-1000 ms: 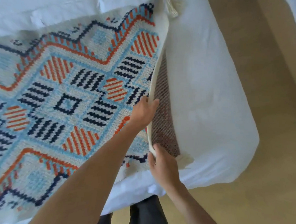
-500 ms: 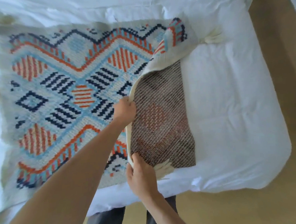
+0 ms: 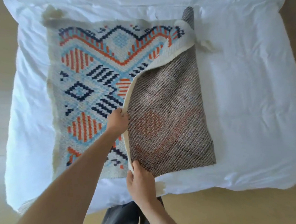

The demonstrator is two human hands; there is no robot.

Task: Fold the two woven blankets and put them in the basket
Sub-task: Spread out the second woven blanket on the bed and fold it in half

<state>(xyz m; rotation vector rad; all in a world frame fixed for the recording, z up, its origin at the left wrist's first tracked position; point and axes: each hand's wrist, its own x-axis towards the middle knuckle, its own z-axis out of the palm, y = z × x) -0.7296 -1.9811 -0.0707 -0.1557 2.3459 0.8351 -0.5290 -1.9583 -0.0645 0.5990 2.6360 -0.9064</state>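
One woven blanket [image 3: 83,84] lay patterned side up on the white bed [image 3: 247,105], filling the left and middle of the frame. A cream tassel [image 3: 52,13] sat blurred at its upper-left corner. Just right of the pattern's middle, the left hand [image 3: 117,121] had its grip pinched on the cream edge of a turned-over flap [image 3: 166,114]. Below it, at lower centre, the right hand [image 3: 139,181] had its grip curled around the same edge near the closest corner. The flap's dull, brownish underside faced up across the centre-right.

The likely trouble was a skewed fold. The flap's far corner, at the top of the frame, curled and trailed behind the held edge, so it could land creased or short of the opposite border. A second tassel [image 3: 207,45] lay on the bed right of that corner and might get dragged under. The soft bedding could also bunch beneath the weave.

Neither the basket nor the second blanket was in view. The right hand's fingertips were hidden under the edge, and it covered the near corner. The bed's left margin was smeared by blur, and both forearms were cut off at the bottom.
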